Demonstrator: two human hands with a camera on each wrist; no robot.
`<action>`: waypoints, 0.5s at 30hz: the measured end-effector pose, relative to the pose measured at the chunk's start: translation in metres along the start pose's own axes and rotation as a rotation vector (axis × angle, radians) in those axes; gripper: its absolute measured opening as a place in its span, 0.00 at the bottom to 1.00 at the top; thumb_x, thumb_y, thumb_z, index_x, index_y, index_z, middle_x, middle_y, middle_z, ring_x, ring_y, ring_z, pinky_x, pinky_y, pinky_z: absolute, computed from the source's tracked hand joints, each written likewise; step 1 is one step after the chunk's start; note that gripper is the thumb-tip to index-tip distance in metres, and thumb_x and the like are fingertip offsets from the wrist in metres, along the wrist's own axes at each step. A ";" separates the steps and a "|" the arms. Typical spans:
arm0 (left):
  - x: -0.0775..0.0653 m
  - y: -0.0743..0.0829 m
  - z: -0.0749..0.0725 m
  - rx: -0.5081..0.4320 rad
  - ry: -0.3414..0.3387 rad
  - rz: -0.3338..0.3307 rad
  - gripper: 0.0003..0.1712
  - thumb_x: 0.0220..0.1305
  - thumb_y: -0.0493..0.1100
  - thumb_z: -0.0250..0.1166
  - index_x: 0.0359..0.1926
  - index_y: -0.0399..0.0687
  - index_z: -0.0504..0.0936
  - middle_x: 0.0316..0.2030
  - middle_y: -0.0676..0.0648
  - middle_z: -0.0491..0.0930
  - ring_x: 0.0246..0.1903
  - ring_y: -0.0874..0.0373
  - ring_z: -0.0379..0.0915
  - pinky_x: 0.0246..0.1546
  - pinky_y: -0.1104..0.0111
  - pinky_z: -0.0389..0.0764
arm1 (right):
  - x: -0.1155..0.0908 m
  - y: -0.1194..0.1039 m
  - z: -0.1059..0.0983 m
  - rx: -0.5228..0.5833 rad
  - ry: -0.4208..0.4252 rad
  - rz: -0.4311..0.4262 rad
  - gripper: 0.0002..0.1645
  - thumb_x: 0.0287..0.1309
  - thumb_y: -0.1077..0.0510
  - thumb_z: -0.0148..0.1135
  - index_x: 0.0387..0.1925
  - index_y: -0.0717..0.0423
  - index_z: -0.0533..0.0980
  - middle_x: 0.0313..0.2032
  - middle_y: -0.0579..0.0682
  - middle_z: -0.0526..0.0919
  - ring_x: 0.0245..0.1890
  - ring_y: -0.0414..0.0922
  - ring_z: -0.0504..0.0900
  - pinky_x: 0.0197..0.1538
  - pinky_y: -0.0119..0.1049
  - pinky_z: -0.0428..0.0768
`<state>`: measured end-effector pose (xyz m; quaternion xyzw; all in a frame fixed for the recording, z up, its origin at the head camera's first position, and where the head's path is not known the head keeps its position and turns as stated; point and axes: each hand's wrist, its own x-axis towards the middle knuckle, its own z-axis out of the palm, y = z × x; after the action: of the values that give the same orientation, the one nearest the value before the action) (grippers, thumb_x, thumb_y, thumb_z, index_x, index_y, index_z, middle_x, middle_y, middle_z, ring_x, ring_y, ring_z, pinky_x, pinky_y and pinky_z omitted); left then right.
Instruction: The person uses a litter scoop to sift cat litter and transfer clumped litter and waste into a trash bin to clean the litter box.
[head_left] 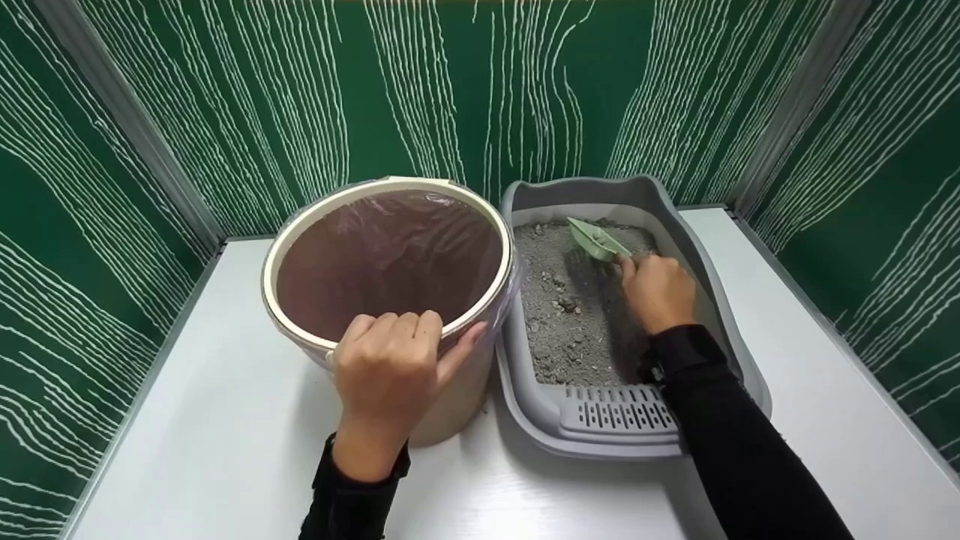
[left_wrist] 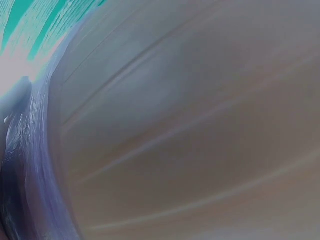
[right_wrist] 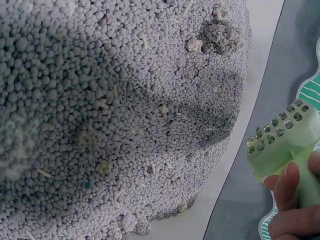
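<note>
My left hand (head_left: 390, 367) grips the near rim of a round trash bin (head_left: 270, 277), fingers over the edge and thumb outside. A clear plastic liner (head_left: 405, 217) lines the bin and folds over its rim. In the left wrist view the ribbed bin wall (left_wrist: 190, 125) fills most of the picture. My right hand (head_left: 660, 292) holds a pale green slotted litter scoop (head_left: 598, 238) above the grey litter (head_left: 555, 330) in a litter box (head_left: 525, 409). Small grey bits show in the slots of the scoop (right_wrist: 282, 127) in the right wrist view.
The bin and litter box stand side by side on a white table (head_left: 225, 450). Darker clumps (right_wrist: 220, 37) lie among the litter grains. Green panels (head_left: 472, 82) with white lines and grey metal posts (head_left: 135, 120) enclose the back and sides.
</note>
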<state>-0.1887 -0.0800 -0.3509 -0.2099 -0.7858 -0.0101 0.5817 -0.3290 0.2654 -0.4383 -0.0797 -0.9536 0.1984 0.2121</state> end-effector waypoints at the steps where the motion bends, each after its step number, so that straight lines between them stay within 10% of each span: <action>1: 0.000 0.000 0.000 -0.001 0.000 -0.001 0.36 0.63 0.68 0.64 0.13 0.50 0.62 0.08 0.51 0.61 0.09 0.54 0.60 0.20 0.63 0.60 | 0.000 0.000 0.000 0.003 0.003 -0.001 0.27 0.74 0.44 0.53 0.30 0.61 0.82 0.37 0.70 0.87 0.36 0.70 0.85 0.39 0.64 0.78; 15: -0.002 0.000 -0.002 0.000 -0.015 -0.001 0.36 0.64 0.67 0.64 0.13 0.49 0.63 0.08 0.50 0.62 0.10 0.53 0.61 0.20 0.62 0.60 | 0.006 -0.011 -0.032 0.085 0.014 -0.054 0.31 0.69 0.48 0.63 0.16 0.49 0.57 0.17 0.49 0.61 0.22 0.54 0.69 0.30 0.41 0.57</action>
<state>-0.1866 -0.0815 -0.3518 -0.2096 -0.7903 -0.0086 0.5757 -0.3209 0.2676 -0.4053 -0.0464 -0.9446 0.2323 0.2272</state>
